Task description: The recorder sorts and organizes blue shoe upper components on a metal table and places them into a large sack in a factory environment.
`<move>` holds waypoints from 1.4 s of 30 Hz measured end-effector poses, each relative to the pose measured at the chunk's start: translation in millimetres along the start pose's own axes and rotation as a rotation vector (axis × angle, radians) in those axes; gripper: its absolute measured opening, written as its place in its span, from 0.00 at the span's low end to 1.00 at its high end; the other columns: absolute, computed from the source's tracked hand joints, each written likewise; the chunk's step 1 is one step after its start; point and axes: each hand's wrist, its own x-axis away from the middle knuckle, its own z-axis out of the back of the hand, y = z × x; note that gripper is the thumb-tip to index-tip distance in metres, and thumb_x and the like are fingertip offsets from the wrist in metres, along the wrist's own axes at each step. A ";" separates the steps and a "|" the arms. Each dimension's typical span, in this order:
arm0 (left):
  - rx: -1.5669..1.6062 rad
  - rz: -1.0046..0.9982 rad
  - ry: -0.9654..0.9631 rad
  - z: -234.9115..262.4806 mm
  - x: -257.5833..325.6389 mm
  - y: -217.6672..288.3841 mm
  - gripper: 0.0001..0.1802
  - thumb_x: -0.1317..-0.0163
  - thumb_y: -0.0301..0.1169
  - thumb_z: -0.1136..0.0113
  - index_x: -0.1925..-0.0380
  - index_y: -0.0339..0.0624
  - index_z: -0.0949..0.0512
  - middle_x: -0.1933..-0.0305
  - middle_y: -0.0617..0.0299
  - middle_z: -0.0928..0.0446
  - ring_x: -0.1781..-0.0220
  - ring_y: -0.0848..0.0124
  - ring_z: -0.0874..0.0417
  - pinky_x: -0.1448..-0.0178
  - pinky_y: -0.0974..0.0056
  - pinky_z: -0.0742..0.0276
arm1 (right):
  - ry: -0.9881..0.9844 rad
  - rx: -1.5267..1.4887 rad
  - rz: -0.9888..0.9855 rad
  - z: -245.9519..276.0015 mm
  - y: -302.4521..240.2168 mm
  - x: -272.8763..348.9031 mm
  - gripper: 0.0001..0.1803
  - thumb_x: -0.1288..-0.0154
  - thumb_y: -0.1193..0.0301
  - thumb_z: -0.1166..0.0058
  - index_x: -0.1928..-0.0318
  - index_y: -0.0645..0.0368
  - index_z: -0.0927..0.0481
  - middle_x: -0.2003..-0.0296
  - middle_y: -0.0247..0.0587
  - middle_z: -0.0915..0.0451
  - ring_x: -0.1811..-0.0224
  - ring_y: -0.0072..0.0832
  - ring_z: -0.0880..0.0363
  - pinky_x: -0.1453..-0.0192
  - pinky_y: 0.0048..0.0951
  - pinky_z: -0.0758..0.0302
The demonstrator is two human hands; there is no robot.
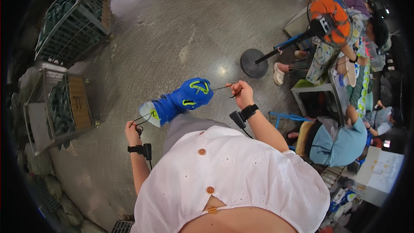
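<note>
Looks like mid-lacing: the blue shoe (179, 100) rests on the person's knee, not on any surface. Left hand (133, 131) has its grip pinched on the dark lace (142, 118) by the pale toe end, right hand (241, 92) pinches the other lace end (222, 88) pulled out taut. Farther off, an orange fan (330, 17) stands on the floor. Next I'd guess feeding an end through an eyelet, which needs a steady pinch.

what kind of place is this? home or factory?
Most likely a shoe factory floor. Wire carts stacked with dark green parts stand on bare concrete, other workers sit at a bench, and the right hand and left hand pull laces on a blue shoe.
</note>
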 end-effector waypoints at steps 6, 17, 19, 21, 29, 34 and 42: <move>-0.105 -0.253 -0.150 -133.9 -172.6 87.2 0.14 0.46 0.19 0.62 0.65 0.37 0.26 0.72 0.69 0.29 0.79 0.81 0.35 0.73 0.75 0.37 | 0.301 0.004 0.031 -28.8 -73.2 -113.8 0.18 0.41 0.70 0.63 0.88 0.58 0.37 0.88 0.41 0.35 0.79 0.33 0.33 0.69 0.30 0.33; -0.093 -0.043 -0.878 -502.3 -315.6 272.2 0.07 0.48 0.28 0.58 0.83 0.43 0.35 0.78 0.63 0.30 0.85 0.78 0.35 0.82 0.74 0.41 | 0.511 -0.518 0.204 54.0 -167.9 -301.5 0.21 0.36 0.64 0.61 0.85 0.58 0.33 0.83 0.40 0.30 0.77 0.32 0.29 0.84 0.20 0.45; 0.116 0.145 -0.760 -540.7 -344.8 266.6 0.08 0.47 0.30 0.56 0.83 0.47 0.35 0.78 0.65 0.30 0.86 0.76 0.36 0.85 0.72 0.43 | 0.425 -0.495 0.217 68.3 -192.2 -355.3 0.21 0.34 0.61 0.62 0.79 0.60 0.26 0.77 0.44 0.24 0.71 0.30 0.25 0.82 0.18 0.44; 0.011 0.222 -0.644 -603.1 -346.2 290.8 0.05 0.47 0.29 0.56 0.80 0.46 0.34 0.78 0.66 0.31 0.85 0.77 0.37 0.85 0.73 0.44 | 0.326 -0.411 0.262 80.9 -227.7 -409.4 0.20 0.34 0.60 0.62 0.71 0.61 0.23 0.69 0.44 0.21 0.65 0.25 0.24 0.81 0.17 0.43; 0.210 0.165 -0.475 -779.0 -454.0 350.7 0.06 0.47 0.29 0.57 0.80 0.47 0.34 0.84 0.70 0.36 0.87 0.80 0.42 0.85 0.75 0.48 | 0.454 1.540 0.017 85.9 -386.2 -650.4 0.21 0.37 0.57 0.62 0.61 0.59 0.21 0.62 0.48 0.21 0.58 0.41 0.24 0.62 0.41 0.28; 0.057 0.210 -0.589 -941.3 -535.9 364.8 0.04 0.48 0.27 0.58 0.77 0.44 0.32 0.80 0.68 0.33 0.84 0.80 0.38 0.86 0.76 0.48 | 0.181 1.673 -0.320 67.1 -431.3 -727.2 0.12 0.50 0.66 0.50 0.68 0.59 0.19 0.67 0.49 0.21 0.64 0.42 0.22 0.59 0.38 0.26; -0.294 0.171 -1.013 -1250.8 -514.6 420.7 0.06 0.50 0.25 0.58 0.80 0.40 0.31 0.81 0.64 0.32 0.86 0.76 0.37 0.87 0.73 0.46 | 0.120 1.393 -0.619 169.6 -499.5 -804.7 0.15 0.46 0.58 0.50 0.68 0.56 0.19 0.70 0.44 0.21 0.67 0.30 0.22 0.60 0.32 0.28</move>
